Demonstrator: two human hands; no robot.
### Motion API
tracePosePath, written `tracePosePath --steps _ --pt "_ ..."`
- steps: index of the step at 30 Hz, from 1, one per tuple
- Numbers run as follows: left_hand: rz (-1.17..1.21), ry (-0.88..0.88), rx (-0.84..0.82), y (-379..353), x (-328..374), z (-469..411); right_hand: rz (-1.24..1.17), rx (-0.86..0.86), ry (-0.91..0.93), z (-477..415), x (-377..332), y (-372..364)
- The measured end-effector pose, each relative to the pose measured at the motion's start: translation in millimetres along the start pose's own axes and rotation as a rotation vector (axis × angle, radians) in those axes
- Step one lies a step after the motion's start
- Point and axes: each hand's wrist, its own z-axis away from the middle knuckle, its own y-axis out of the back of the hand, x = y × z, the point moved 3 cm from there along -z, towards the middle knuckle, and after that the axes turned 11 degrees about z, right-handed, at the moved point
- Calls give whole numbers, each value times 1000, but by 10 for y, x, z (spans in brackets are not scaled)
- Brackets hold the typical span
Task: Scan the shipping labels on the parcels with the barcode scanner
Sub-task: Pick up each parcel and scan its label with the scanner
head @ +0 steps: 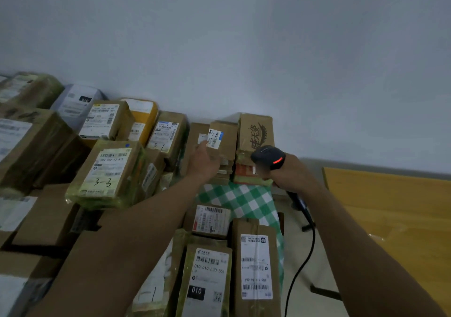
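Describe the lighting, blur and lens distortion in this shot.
Head view: dim, flat, bluish light, no hard shadows; wide-angle lens stretches both forearms; the left hand and the small label by it are soft, while the near label reads clearly; the barcode scanner in the right hand glows red.

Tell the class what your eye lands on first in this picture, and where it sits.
First, the black barcode scanner, glowing red, gripped in the right hand just right of centre. Next, the left hand reaching to a small labelled parcel beside it. Brown parcels crowd the left, and a green checked cloth shows mid-frame.
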Motion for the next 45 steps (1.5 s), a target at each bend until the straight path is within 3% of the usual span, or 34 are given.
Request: tracePosePath --steps 5,11,22,31,35,41,45 --pt "234 167 24 -120 -29 -217 -58 -19 42 -158 61 -18" --pt "315 264 -47 -189 -254 -303 -45 -55 16 -269 164 -126" --pt "616 157 183 150 -201 52 -124 -63 35 -117 -7 -164" --pt "1147 156 -89 58 -58 1026 -331 159 89 438 -304 -156" --pt "1174 90 -186 20 74 1330 -461 142 118 727 -374 -125" --pt "1128 40 -199 120 140 1668 -421 218 107 1026 -307 -37" --pt "975 -78 -84 286 87 1738 -284 254 103 1186 -286 -37"
